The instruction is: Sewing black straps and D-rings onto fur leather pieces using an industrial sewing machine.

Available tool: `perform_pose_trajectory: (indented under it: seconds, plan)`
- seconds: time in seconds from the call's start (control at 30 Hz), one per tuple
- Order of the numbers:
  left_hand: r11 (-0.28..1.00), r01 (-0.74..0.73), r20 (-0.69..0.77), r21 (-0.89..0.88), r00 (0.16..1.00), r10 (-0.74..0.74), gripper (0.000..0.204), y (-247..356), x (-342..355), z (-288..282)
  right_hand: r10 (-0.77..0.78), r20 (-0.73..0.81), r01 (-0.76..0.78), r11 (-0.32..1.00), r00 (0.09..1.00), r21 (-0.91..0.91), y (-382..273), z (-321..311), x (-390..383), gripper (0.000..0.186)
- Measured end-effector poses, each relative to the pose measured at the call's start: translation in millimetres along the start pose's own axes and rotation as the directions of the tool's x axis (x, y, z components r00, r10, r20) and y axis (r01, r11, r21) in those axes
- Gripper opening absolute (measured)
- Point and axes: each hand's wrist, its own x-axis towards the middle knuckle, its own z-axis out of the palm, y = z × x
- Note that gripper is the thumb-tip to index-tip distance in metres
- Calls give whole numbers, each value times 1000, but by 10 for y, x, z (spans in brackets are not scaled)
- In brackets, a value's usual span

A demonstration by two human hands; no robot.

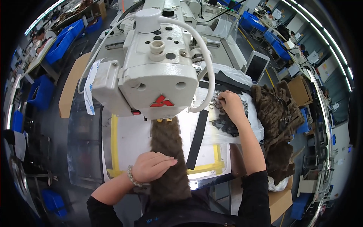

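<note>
A long strip of brown fur (168, 140) runs from under the head of a white sewing machine (159, 81) down over the table edge toward me. My left hand (154, 167), a beaded bracelet at its wrist, lies across the fur with fingers stretched out to the right. To the right of the machine, my right hand (230, 104) reaches into a pile of small metal rings (214, 102). Its thumb and fingertips pinch at the pile's left side, seemingly on one ring. Short black strap pieces (227, 125) lie heaped beneath that wrist.
A black band (197, 140) lies right of the fur strip. Yellow tape (114, 143) frames the white work surface. More brown fur (278, 113) is heaped at the right, below a tablet-like device (257, 66) standing behind. Blue bins (41, 92) stand along the left.
</note>
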Motion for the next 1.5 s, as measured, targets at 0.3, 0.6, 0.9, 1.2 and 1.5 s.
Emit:
perform_pose_trajectory:
  seconds: [0.3,0.6,0.9,1.2,1.5]
  plan:
    - [999,21,20,-41,1000,-20,19,48,92,1,-67,-31,65,995,997,-76,-17,-14,-52,12]
    - [985,-173,-41,-12,984,172,13,20,-75,-54,6,466,-423,429,885,798,-879,3,-656,14]
    - [969,-246,-59,16,967,247,12,53,-29,-127,19,685,-642,-333,728,691,-1558,303,-1195,15]
    - [978,-201,-70,62,976,206,21,29,-18,-141,248,605,-475,-427,757,769,-1813,265,-1124,6]
    - [979,-146,-74,144,985,158,20,-14,6,-137,87,565,-420,-579,821,699,-1864,366,-1193,8]
